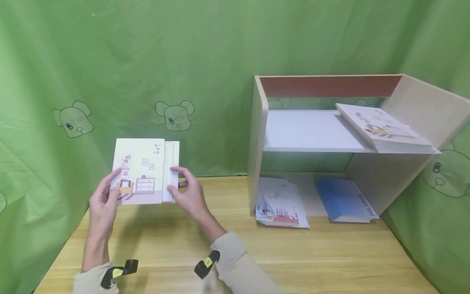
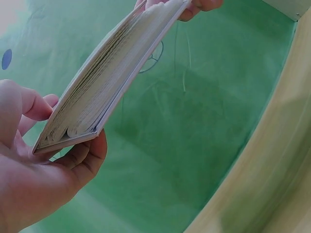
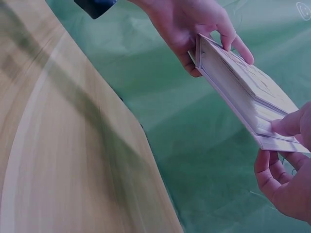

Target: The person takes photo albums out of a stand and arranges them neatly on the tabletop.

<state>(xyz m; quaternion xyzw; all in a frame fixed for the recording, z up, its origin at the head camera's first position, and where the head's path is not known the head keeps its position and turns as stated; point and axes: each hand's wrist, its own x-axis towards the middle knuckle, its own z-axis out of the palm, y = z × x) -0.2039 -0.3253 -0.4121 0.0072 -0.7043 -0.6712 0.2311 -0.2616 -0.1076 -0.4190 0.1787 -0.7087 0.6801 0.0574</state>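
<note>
Both hands hold up a white book (image 1: 141,163) with an armchair and a chest of drawers drawn on its cover. My left hand (image 1: 103,202) grips its left edge, thumb on the cover and fingers behind. At the other edge my right hand (image 1: 189,194) pinches it, thumb and a finger on the pale pages. The cover is shifted so that a strip of pages shows along the right. In the left wrist view the page edges (image 2: 116,73) of the book face the camera; the right wrist view shows the book (image 3: 243,92) tilted between both hands.
On the right stands a two-level wooden shelf (image 1: 259,143). A white illustrated book (image 1: 389,126) leans on its upper board. Below lie another white book (image 1: 280,206) and a blue book (image 1: 345,200). A green curtain (image 1: 220,49) hangs behind the wooden table (image 1: 176,253).
</note>
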